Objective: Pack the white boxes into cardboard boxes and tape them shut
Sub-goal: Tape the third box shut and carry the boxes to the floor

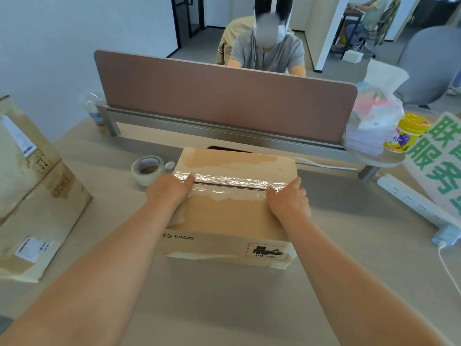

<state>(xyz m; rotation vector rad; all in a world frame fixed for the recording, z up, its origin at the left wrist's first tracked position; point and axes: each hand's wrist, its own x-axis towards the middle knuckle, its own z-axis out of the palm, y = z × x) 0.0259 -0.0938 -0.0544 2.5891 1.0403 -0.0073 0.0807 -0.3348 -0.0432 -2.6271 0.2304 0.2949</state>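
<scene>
A closed cardboard box [232,216] marked PICO sits in the middle of the desk, its top seam covered by a strip of clear tape [229,183]. My left hand [169,187] lies at the box's left end, thumb along the tape, fingers bent down over the edge. At the right end my right hand [289,198] presses flat on the tape and the top flap. A roll of clear tape [147,169] lies on the desk just left of the box. No white boxes are in sight.
Larger cardboard boxes [35,196] stand at the left. A brown desk divider [224,96] runs behind, with a person seated beyond it. At the right are a tissue pack [374,121], a yellow can [406,132], a green-lettered sign [441,156] and a power strip [414,203].
</scene>
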